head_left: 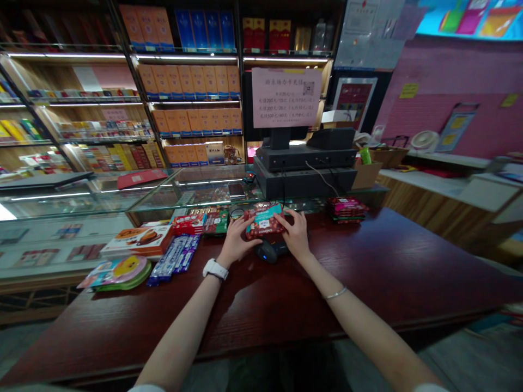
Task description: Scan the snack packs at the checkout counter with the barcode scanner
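Observation:
Between my two hands is a red and teal snack packet (pixel 265 222), its printed face toward me. My left hand (pixel 238 239), with a white watch at the wrist, is closed on the packet's left end. The fingers of my right hand (pixel 297 234) grip its right end; a thin bracelet circles that forearm. Just below the packet, a dark barcode scanner (pixel 267 252) with a small blue light lies on the brown table (pixel 286 305). Part of the scanner is hidden behind the packet and my right hand.
Purple-wrapped bars (pixel 175 258), an orange and white box (pixel 141 239), round-topped packs (pixel 118 272) and red and green packets (pixel 216 220) lie to the left. A stack of red packets (pixel 345 209) sits at right. Behind stand a register (pixel 304 163) and glass counter (pixel 163 198).

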Available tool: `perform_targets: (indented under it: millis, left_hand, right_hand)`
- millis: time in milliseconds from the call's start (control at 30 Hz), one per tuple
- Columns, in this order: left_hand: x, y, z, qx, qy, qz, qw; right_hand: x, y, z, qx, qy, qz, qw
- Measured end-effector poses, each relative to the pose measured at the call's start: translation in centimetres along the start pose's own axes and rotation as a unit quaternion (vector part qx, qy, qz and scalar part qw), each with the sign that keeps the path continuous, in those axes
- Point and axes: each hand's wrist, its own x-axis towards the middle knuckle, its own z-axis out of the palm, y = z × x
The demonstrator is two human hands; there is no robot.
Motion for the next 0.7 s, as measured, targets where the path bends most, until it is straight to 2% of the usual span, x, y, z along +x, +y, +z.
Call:
perform_targets:
  millis: [100, 400, 700]
  left_hand:
    - [-0.1, 0.1, 0.2, 0.031, 0.021, 0.001, 0.999]
    - [-0.4, -0.2, 0.7, 0.097, 0.061, 0.001, 0.993]
    - [-1.1, 1.2, 0.7, 0.176, 0.121, 0.012, 0.977]
  right_hand:
    - [-0.2, 0.2, 0.3, 0.016, -0.034, 0.011, 0.999]
    - [-0.9, 0.0, 1.7, 0.073, -0.062, -0.013, 0.995]
    - [-1.6, -0.6, 2.5, 0.068, -0.048, 0.018, 0.996]
